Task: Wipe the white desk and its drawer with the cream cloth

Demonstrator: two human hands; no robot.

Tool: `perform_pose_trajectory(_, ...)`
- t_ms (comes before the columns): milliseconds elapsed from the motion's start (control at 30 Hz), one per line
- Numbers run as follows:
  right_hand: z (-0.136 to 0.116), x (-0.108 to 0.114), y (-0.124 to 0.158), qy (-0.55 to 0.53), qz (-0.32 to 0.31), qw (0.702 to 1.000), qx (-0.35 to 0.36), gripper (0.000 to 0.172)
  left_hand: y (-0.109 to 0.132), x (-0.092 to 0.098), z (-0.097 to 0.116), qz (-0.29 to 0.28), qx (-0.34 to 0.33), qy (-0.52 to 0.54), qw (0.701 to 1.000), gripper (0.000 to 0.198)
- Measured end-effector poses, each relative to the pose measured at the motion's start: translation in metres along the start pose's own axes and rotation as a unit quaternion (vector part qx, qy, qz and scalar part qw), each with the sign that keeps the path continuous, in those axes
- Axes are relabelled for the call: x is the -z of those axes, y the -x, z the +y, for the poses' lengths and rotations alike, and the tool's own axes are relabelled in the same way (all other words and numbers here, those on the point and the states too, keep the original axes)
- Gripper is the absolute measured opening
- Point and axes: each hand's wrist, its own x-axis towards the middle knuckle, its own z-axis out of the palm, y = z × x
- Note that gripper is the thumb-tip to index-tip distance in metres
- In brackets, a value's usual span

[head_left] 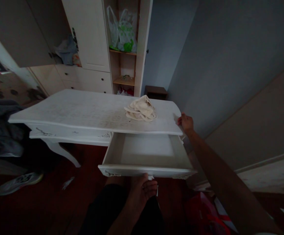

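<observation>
A pale wardrobe [90, 39] is seen beyond the white worktop [83, 102], whose surface is marked by dark smudges. From the worktop's near side, toward its right end, a white drawer [129, 171] is drawn out, its floor and side walls exposed. It is judged stiff, boxy and fairly light, likely to bind if pulled crooked, and best held at the middle of its front; the carved corner trim [111, 174] may be brittle. On the worktop's right half a crumpled cream cloth [142, 109] is laid, apparently soft and limp, easily lifted by any fold. In front of the worktop, the drawer's front is held at its middle by the left grip [143, 189], fingers curled narrow. The worktop's right edge is touched by the right grip [187, 123]; whether it is firmly clasped cannot be told. Near the left thumb, a small white pull [151, 178] is partly hidden.
</observation>
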Motion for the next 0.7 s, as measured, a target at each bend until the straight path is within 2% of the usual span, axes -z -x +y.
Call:
perform_pose_trajectory(267,0.000,0.002,0.001,0.077,-0.023,0.996,0.038,0.063,0.010,0.024,-0.039,-0.020,-0.054,-0.007,0.998,0.037)
perform_pose_trajectory(467,-0.006,0.002,0.004,0.146,-0.038,0.987,0.050,0.066,-0.001,0.039,-0.066,0.006,-0.054,0.000,0.999,0.043)
perform_pose_trajectory(700,-0.024,-0.004,0.003,0.236,-0.082,0.968,0.036,0.055,-0.004,0.049,-0.067,0.012,-0.056,-0.014,0.998,0.049)
